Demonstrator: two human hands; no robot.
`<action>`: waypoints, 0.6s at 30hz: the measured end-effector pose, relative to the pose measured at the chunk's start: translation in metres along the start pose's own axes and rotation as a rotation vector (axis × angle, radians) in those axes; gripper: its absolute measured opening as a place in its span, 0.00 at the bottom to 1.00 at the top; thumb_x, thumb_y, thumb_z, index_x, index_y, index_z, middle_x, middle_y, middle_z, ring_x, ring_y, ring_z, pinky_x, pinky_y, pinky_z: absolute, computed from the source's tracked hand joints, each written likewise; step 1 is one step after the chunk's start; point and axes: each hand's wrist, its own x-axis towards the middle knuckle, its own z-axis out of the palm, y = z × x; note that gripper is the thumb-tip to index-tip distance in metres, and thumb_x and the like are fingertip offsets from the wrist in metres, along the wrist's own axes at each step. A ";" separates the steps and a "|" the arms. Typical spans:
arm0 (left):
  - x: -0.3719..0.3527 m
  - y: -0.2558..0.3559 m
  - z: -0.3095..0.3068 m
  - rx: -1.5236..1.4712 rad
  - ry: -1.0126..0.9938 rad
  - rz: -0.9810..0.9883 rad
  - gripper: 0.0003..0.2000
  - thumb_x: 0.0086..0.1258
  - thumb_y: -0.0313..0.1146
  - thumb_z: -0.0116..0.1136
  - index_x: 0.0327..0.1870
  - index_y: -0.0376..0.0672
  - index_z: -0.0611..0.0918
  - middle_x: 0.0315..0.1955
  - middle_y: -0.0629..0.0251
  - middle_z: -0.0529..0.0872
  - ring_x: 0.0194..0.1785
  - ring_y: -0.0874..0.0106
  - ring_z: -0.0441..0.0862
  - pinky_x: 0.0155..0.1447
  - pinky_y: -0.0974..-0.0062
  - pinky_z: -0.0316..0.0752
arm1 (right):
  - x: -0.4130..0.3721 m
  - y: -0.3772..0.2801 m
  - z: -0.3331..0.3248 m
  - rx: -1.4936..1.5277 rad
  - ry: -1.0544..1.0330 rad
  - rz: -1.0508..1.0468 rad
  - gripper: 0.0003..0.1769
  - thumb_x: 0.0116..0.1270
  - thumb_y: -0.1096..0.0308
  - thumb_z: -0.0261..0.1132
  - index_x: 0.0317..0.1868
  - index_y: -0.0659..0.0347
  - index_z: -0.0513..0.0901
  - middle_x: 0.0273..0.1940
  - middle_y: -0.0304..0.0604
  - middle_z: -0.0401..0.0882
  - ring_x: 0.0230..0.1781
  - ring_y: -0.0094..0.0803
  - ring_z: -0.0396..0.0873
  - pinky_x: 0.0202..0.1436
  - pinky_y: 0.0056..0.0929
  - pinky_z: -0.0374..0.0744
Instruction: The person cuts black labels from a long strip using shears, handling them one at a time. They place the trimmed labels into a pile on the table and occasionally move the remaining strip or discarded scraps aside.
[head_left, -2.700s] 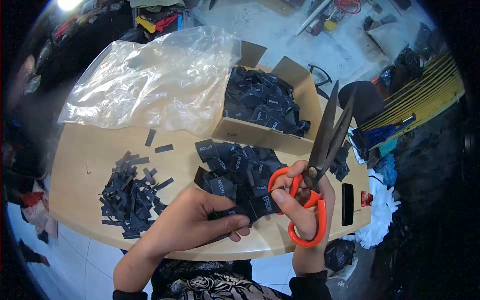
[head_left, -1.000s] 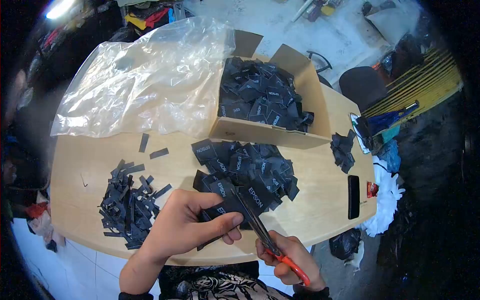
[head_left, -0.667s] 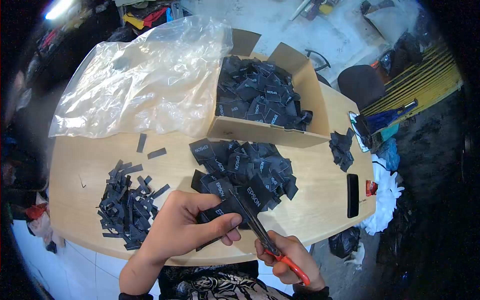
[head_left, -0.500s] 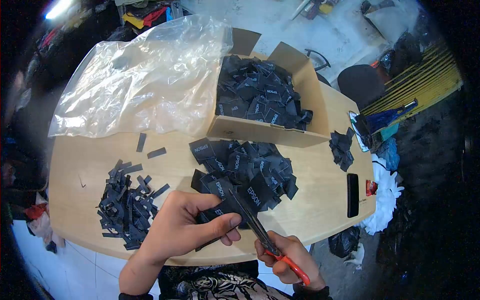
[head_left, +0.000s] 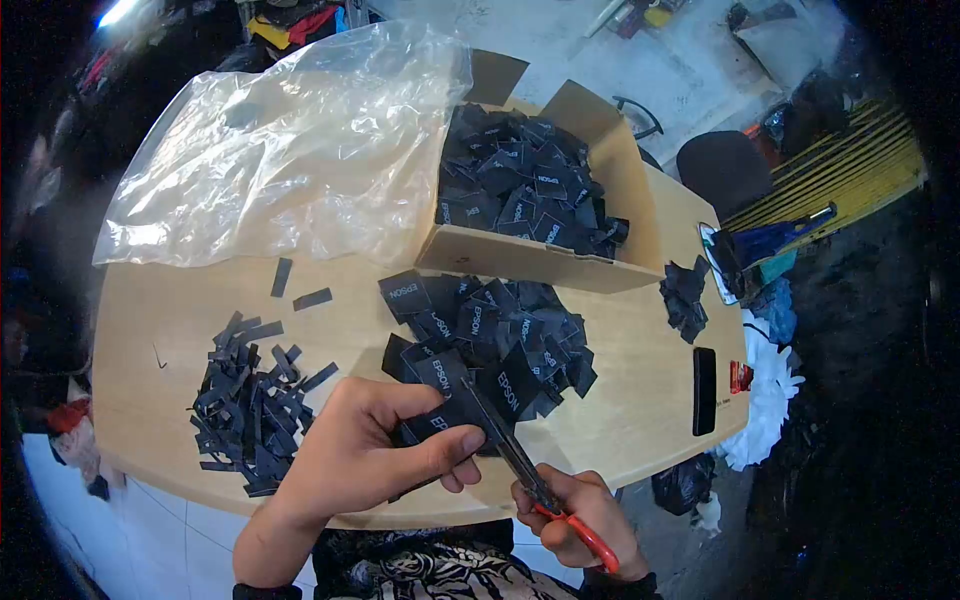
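Two grips meet over the surface (head_left: pixel 620 430): the left hand (head_left: pixel 350 445) pinches a black strip (head_left: pixel 431 422), apparently steadying it against the scissors (head_left: pixel 517 460), whose handles the right hand (head_left: pixel 592 512) encloses for control, near the printed labels (head_left: pixel 480 322)

The surface (head_left: pixel 645 405) is pale wood with a curved near edge. Below its near left corner lie white floor tiles (head_left: pixel 155 535) with thin joints; past the far edge the floor (head_left: pixel 500 40) is pale and scuffed, and off the right edge it turns dark. A dark chair (head_left: pixel 722 168) stands by the far right corner, with yellow slats (head_left: pixel 850 170) behind it. Red and yellow cloths (head_left: pixel 290 32) lie in clutter beyond the far edge. A bright white lamp (head_left: pixel 118 12) shines past the far left corner, above a dim, crowded area.
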 end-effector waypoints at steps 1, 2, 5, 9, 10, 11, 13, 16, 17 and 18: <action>0.000 0.000 0.000 0.001 -0.004 0.000 0.08 0.64 0.28 0.61 0.30 0.30 0.82 0.22 0.63 0.85 0.26 0.80 0.81 0.32 0.84 0.76 | 0.000 -0.002 0.000 -0.002 -0.002 0.002 0.52 0.35 0.15 0.48 0.33 0.62 0.73 0.18 0.31 0.67 0.18 0.19 0.68 0.23 0.16 0.66; 0.000 0.000 -0.001 -0.004 -0.003 0.000 0.08 0.64 0.28 0.61 0.30 0.30 0.82 0.22 0.63 0.85 0.26 0.80 0.81 0.32 0.84 0.76 | 0.000 -0.003 -0.001 -0.029 -0.001 -0.012 0.51 0.37 0.15 0.47 0.32 0.62 0.73 0.17 0.31 0.67 0.18 0.19 0.68 0.23 0.17 0.66; 0.000 0.001 -0.001 0.013 -0.008 0.000 0.08 0.63 0.29 0.61 0.30 0.31 0.82 0.21 0.64 0.85 0.26 0.81 0.81 0.32 0.84 0.76 | 0.000 0.000 -0.002 -0.072 -0.008 -0.031 0.49 0.39 0.16 0.47 0.31 0.61 0.72 0.16 0.31 0.66 0.17 0.20 0.68 0.22 0.18 0.66; 0.000 -0.001 -0.003 0.019 -0.024 0.021 0.08 0.63 0.29 0.61 0.29 0.32 0.82 0.21 0.65 0.84 0.25 0.82 0.80 0.32 0.84 0.75 | -0.001 0.002 -0.002 -0.086 -0.007 -0.055 0.47 0.43 0.17 0.48 0.30 0.61 0.72 0.16 0.31 0.66 0.18 0.20 0.68 0.22 0.20 0.65; 0.000 -0.001 -0.003 0.010 -0.028 0.021 0.08 0.63 0.29 0.61 0.28 0.32 0.82 0.20 0.65 0.84 0.25 0.82 0.80 0.32 0.84 0.75 | -0.001 0.004 -0.001 -0.089 -0.007 -0.054 0.47 0.43 0.17 0.48 0.30 0.61 0.72 0.16 0.31 0.66 0.18 0.20 0.68 0.22 0.20 0.65; 0.000 -0.001 -0.004 0.008 -0.028 0.021 0.08 0.63 0.29 0.61 0.28 0.32 0.82 0.20 0.65 0.84 0.25 0.82 0.80 0.32 0.84 0.75 | -0.001 0.006 0.000 -0.089 0.009 -0.059 0.47 0.44 0.18 0.48 0.30 0.61 0.72 0.16 0.31 0.67 0.18 0.20 0.68 0.23 0.20 0.66; 0.000 0.001 -0.004 0.023 -0.029 -0.003 0.08 0.63 0.29 0.62 0.28 0.32 0.82 0.20 0.65 0.84 0.25 0.82 0.80 0.32 0.84 0.75 | -0.001 0.013 0.002 -0.092 0.025 -0.062 0.46 0.44 0.18 0.49 0.30 0.61 0.72 0.17 0.32 0.67 0.18 0.20 0.68 0.23 0.20 0.66; -0.001 0.002 -0.005 -0.002 -0.034 0.006 0.08 0.63 0.29 0.62 0.28 0.32 0.82 0.20 0.65 0.84 0.26 0.82 0.80 0.32 0.84 0.75 | 0.000 0.016 0.001 -0.043 0.026 -0.162 0.31 0.57 0.35 0.60 0.33 0.60 0.71 0.18 0.38 0.64 0.17 0.29 0.66 0.24 0.25 0.67; -0.001 0.001 -0.005 -0.005 -0.033 0.006 0.08 0.63 0.29 0.62 0.28 0.32 0.82 0.20 0.65 0.84 0.26 0.82 0.80 0.32 0.84 0.75 | -0.001 0.009 -0.002 -0.089 -0.005 -0.152 0.31 0.57 0.36 0.60 0.33 0.61 0.71 0.18 0.37 0.64 0.17 0.29 0.66 0.24 0.26 0.67; -0.001 0.001 -0.005 0.008 -0.028 0.011 0.08 0.63 0.29 0.62 0.28 0.32 0.82 0.20 0.65 0.84 0.25 0.82 0.80 0.33 0.84 0.76 | -0.001 0.005 -0.003 -0.134 -0.036 -0.142 0.30 0.58 0.37 0.60 0.33 0.61 0.71 0.18 0.37 0.64 0.17 0.30 0.66 0.24 0.26 0.67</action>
